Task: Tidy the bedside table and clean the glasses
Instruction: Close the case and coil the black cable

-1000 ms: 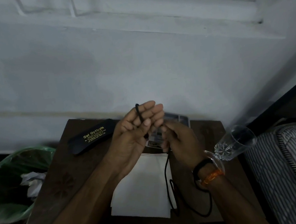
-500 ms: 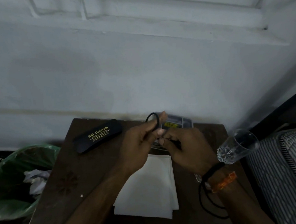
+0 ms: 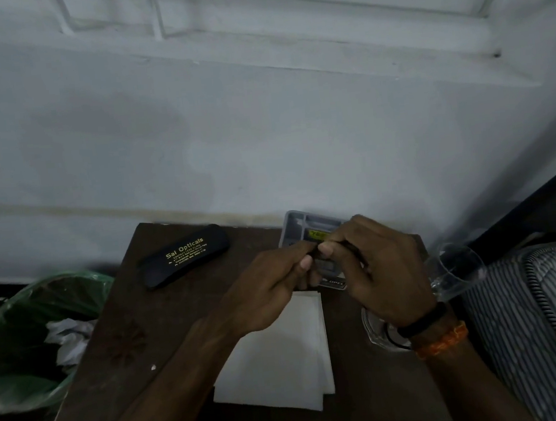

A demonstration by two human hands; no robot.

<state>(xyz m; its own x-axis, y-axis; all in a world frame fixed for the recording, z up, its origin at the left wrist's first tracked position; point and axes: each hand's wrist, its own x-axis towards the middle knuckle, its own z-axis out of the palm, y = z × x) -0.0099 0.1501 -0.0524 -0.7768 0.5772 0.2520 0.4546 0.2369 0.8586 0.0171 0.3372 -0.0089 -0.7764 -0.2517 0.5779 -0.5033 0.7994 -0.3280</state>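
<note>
My left hand (image 3: 271, 286) and my right hand (image 3: 379, 271) meet over the back middle of the dark wooden bedside table (image 3: 118, 336). Both pinch a thin black cord (image 3: 354, 248), gathered between thumbs and fingers; a loop of it shows under my right wrist. Just behind the hands lies a grey plastic organiser box (image 3: 300, 223) with a yellow label. A black glasses case (image 3: 185, 254) printed "Sai Opticals" lies at the back left. White folded paper (image 3: 285, 357) rests in the middle, partly under my left forearm. A clear stemmed glass (image 3: 454, 269) stands at the right edge.
A bin with a green liner (image 3: 19, 337) and crumpled white paper stands left of the table. A striped mattress (image 3: 548, 319) lies to the right. A grey-white wall runs directly behind the table.
The cord hung long from my raised hands a second ago; now it is wound up short and both hands have lowered toward the grey box.
</note>
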